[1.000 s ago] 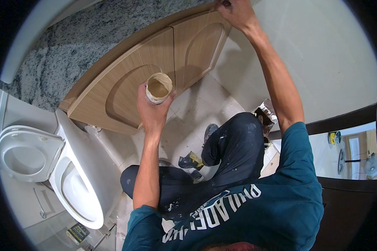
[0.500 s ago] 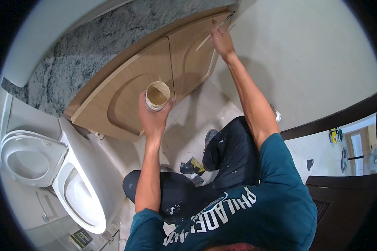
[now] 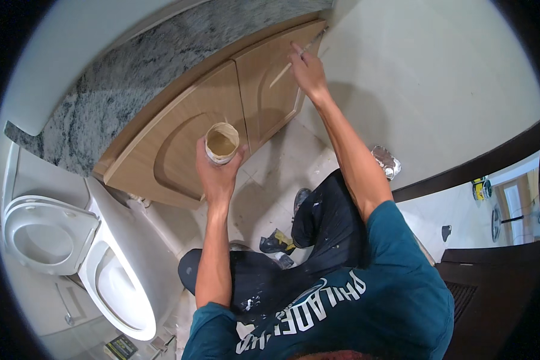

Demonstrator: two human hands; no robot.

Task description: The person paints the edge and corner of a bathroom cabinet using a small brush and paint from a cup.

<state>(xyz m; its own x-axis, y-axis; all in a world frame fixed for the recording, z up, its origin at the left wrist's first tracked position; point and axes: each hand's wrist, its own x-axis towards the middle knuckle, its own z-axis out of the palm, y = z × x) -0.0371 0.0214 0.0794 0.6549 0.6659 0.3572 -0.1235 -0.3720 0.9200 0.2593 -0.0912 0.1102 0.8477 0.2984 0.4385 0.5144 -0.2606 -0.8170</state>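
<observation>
My left hand (image 3: 217,183) is wrapped round a small pale cup (image 3: 221,161) with a ragged, coated rim. Tan liquid, like paint or varnish, lies inside it. Held up in front of the left wooden cabinet door (image 3: 183,141), the cup tilts slightly. Farther right, a thin paintbrush (image 3: 280,76) with a light handle is pinched in my right hand (image 3: 309,73). Its dark tip points to the outer upper edge of the right cabinet door (image 3: 267,96), beside the wall. Whether the bristles touch the wood, I cannot tell.
A grey mottled countertop (image 3: 144,78) curves above the doors. At left stands a white toilet (image 3: 153,258) with its lid raised. A pale wall (image 3: 438,90) rises on the right, with a foil-wrapped thing (image 3: 386,162) near its foot. A dark and yellow bundle (image 3: 276,242) lies between my feet.
My right hand and the brush have shifted slightly left and nearer me along the right door's edge. More of the foil-wrapped thing shows beside my right forearm. The cup stays in my left hand.
</observation>
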